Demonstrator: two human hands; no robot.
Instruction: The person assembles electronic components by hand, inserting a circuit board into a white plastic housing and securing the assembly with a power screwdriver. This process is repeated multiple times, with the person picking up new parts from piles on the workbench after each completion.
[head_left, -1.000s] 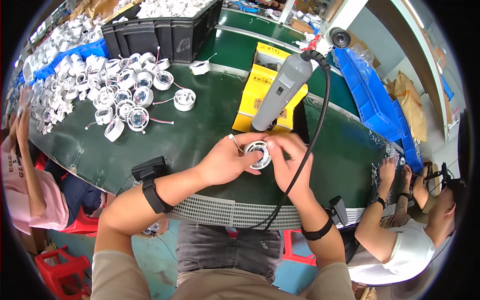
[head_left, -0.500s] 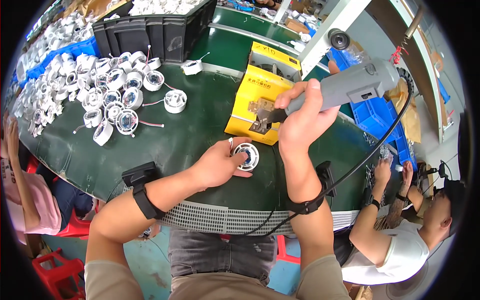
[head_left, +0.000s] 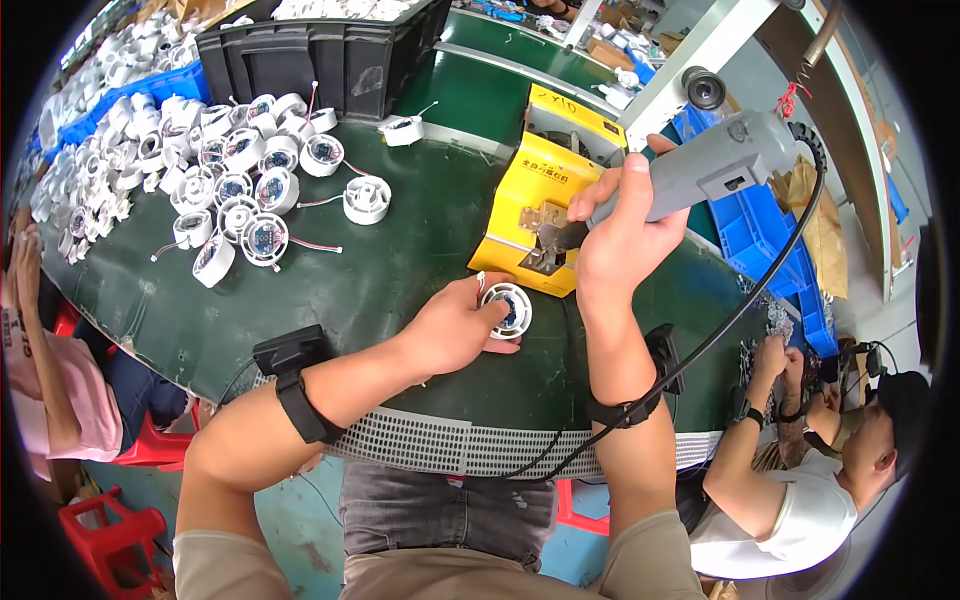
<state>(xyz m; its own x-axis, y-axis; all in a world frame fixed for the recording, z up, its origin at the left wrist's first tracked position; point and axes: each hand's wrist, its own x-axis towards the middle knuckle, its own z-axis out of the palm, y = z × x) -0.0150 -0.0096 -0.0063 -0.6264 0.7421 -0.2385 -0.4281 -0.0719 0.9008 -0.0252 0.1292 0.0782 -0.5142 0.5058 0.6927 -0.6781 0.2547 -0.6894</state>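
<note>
My left hand (head_left: pixel 452 328) grips a round white plastic housing (head_left: pixel 521 322) with a small dark circuit board inside; its thumb presses on the board. The housing is just in front of a yellow screw feeder (head_left: pixel 511 210). My right hand (head_left: pixel 632 245) is wrapped round a grey electric screwdriver (head_left: pixel 722 178) with a black cable. The driver's dark nose points down-left at the metal bracket (head_left: pixel 545 222) on the feeder's front; whether its bit touches a screw there, I cannot make out.
Several similar white housings (head_left: pixel 264 240) with wires lie at the left, beside heaped white parts (head_left: pixel 100 180). A black crate (head_left: pixel 330 70) stands behind them. Blue bins (head_left: pixel 745 235) are at the right. The driver's cable crosses my right forearm. A co-worker (head_left: pixel 800 490) sits at the right, another person at the left.
The whole view has shifted slightly, so the table things sit farther right. My hands keep their grips, with the driver still at the feeder. The right co-worker's hands have come together.
</note>
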